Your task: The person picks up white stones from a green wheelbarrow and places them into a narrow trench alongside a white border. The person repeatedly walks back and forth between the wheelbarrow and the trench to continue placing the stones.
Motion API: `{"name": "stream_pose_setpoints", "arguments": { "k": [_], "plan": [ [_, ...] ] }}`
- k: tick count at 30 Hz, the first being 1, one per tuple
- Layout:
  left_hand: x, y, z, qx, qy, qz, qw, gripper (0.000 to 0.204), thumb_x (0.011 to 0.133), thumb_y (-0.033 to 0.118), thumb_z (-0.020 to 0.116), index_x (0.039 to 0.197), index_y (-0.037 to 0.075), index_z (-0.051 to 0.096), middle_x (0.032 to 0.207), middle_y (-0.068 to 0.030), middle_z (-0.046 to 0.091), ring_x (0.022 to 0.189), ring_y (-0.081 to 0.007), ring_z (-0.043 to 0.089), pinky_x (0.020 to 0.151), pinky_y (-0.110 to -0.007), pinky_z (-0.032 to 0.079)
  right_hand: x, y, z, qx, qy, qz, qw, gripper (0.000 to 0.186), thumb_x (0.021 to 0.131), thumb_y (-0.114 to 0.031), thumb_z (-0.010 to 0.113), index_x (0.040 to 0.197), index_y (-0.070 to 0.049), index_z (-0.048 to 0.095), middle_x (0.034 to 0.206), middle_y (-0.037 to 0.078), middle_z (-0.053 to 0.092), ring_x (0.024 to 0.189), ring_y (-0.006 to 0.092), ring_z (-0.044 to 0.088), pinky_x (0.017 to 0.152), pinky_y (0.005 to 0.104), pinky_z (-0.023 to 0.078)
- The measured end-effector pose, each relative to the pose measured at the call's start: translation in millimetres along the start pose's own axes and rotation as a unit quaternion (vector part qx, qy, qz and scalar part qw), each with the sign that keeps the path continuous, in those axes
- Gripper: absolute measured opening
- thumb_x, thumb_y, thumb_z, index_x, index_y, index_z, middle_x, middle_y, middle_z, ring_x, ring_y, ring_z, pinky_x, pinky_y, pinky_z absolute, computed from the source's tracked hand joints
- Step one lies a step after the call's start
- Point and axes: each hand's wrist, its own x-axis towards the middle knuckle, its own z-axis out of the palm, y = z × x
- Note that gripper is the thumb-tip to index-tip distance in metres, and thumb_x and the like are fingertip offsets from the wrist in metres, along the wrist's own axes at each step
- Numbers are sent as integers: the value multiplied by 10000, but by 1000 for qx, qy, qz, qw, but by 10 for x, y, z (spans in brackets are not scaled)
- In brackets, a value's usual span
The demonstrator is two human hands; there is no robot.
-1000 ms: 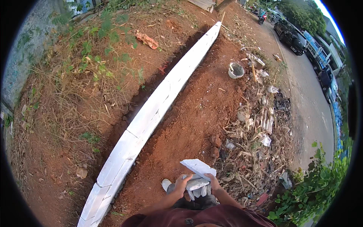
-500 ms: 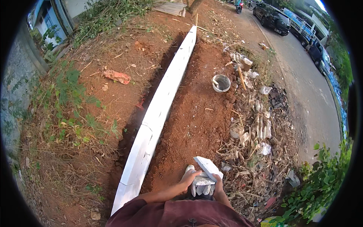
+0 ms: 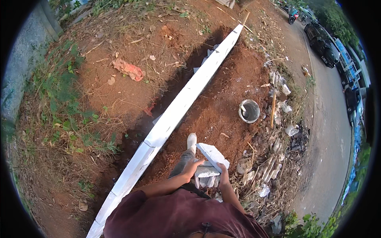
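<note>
Against my body I carry a stack of broken white block pieces [image 3: 207, 171], rough and greyish at their edges. A larger flat white slab [image 3: 213, 155] lies tilted on top. My left hand [image 3: 191, 168] is closed on the left side of the stack, thumb over the upper pieces. On the other side my right hand [image 3: 223, 175] grips the stack and the slab's lower end; its fingers are partly hidden beneath. To the left runs a long, low wall of white blocks [image 3: 178, 109], with visible joints. My white boot [image 3: 191, 142] is on the soil beside it.
A dark trench [image 3: 133, 146] follows the wall's left side. On the red soil to the right stands a bucket [image 3: 249, 111] with a tool handle inside. Dry leaves and rubble [image 3: 274, 146] border the road [image 3: 317, 131]. An orange scrap [image 3: 128, 70] lies left.
My body has moved forward and turned left; the wall now slants more across the view. A boot has stepped ahead into sight. Both hands still hold the stack of block pieces.
</note>
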Motion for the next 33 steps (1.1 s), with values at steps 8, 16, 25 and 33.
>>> {"name": "stream_pose_setpoints", "arguments": {
  "k": [8, 16, 25, 33],
  "plan": [
    [1220, 1970, 553, -32, 22, 26, 999, 466, 911, 399, 717, 1136, 7, 600, 1090, -120, 653, 992, -210, 666, 843, -361, 531, 1234, -1992, 927, -46, -3, -18, 999, 475, 920, -313, 594, 1271, 7, 599, 1146, 157, 688, 1002, 301, 681, 918, 423, 536],
    [2239, 3395, 460, -169, 103, 37, 979, 375, 912, 426, 704, 1074, 105, 598, 1010, -72, 645, 906, -199, 670, 784, -373, 535, 2759, -3209, 2018, -118, -86, 24, 989, 466, 939, -279, 605, 1311, -6, 542, 1171, 142, 659, 1059, 279, 663, 939, 414, 533],
    [3831, 4588, 69, -394, 187, 5, 900, 612, 944, 577, 532, 1284, 70, 572, 1178, -135, 686, 1006, -309, 703, 864, -554, 565, 5394, -4198, 3248, -338, -131, 232, 902, 592, 853, -410, 694, 1298, -44, 556, 1132, 133, 656, 964, 276, 668, 861, 428, 558],
    [4770, 4905, -230, -524, 214, 25, 824, 590, 953, 583, 462, 1315, 142, 616, 1245, -109, 672, 1106, -320, 664, 941, -586, 506, 6805, -4137, 3837, -474, -157, 353, 791, 710, 831, -699, 643, 1225, -110, 601, 1012, 109, 656, 835, 281, 670, 728, 510, 565]
  ]
}}
